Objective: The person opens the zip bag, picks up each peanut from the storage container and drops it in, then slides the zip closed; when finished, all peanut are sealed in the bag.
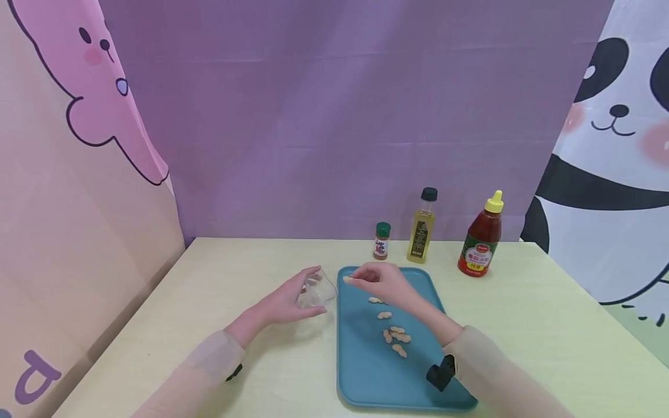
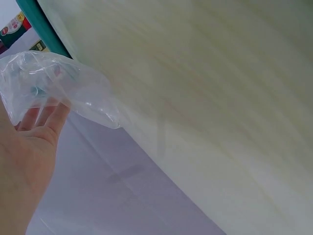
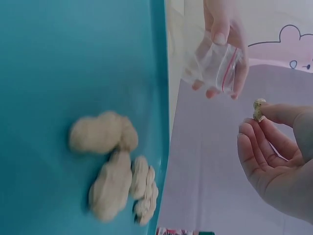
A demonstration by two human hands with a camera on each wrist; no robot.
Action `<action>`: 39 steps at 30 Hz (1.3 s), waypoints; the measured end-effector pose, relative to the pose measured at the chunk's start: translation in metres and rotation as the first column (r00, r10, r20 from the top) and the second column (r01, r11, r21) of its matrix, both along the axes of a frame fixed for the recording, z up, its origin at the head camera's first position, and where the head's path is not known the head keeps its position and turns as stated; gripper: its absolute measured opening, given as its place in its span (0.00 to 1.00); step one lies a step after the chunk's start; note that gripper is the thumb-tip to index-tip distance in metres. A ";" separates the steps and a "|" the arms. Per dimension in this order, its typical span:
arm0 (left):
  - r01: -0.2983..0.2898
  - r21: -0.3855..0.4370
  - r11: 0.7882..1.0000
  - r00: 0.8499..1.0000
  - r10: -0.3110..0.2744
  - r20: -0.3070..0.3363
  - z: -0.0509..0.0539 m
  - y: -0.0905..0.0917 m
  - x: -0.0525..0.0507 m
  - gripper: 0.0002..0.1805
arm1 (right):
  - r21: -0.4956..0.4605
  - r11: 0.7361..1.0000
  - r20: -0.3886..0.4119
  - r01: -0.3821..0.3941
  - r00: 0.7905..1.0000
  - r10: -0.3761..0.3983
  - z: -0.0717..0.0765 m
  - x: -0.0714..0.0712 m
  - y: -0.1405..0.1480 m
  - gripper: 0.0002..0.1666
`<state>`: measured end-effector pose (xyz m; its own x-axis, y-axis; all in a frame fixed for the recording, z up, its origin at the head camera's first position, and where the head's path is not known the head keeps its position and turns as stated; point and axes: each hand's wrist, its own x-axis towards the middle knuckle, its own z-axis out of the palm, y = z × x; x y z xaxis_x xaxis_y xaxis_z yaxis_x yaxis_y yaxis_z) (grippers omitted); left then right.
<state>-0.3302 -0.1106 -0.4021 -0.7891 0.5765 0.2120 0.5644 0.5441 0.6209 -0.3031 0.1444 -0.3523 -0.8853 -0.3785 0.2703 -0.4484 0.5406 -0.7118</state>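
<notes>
My left hand (image 1: 287, 299) grips a clear plastic bag (image 1: 320, 288) just left of the blue tray (image 1: 360, 371). In the left wrist view the bag (image 2: 58, 88) bulges out over the fingers. Between thumb and fingertips my right hand (image 1: 384, 284) pinches a peanut (image 1: 347, 280) above the tray's far left corner. That peanut (image 3: 258, 109) shows clearly in the right wrist view, apart from the bag (image 3: 215, 66), which has a red strip. Several peanuts (image 1: 399, 337) lie on the tray below my right forearm.
Behind the tray stand a small green-capped jar (image 1: 382, 241) and an oil bottle (image 1: 422, 226). A red sauce bottle (image 1: 480, 241) with a yellow cap is farther right. A purple cloth (image 1: 340, 116) hangs along the table's far edge.
</notes>
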 end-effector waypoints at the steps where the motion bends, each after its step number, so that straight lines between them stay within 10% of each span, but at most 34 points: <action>1: 0.000 -0.003 1.000 1.000 0.000 0.001 0.000 0.000 0.000 0.50 | 0.001 1.000 0.000 -0.008 1.000 0.008 0.000 -0.001 -0.003 0.14; 10: -0.009 -0.008 1.000 1.000 0.009 -0.025 0.000 -0.001 0.001 0.49 | -0.004 0.995 -0.086 -0.101 0.991 0.100 -0.011 -0.012 -0.022 0.13; 39: 0.011 0.044 0.999 0.993 -0.006 -0.119 0.000 -0.001 0.000 0.47 | 0.052 0.998 -0.058 -0.022 0.998 0.026 -0.010 -0.012 -0.038 0.12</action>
<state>-0.3303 -0.1112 -0.4018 -0.7521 0.5708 0.3294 0.6398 0.5126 0.5726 -0.3147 0.1064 -0.3625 -0.8589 -0.4142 0.3014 -0.5021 0.5645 -0.6552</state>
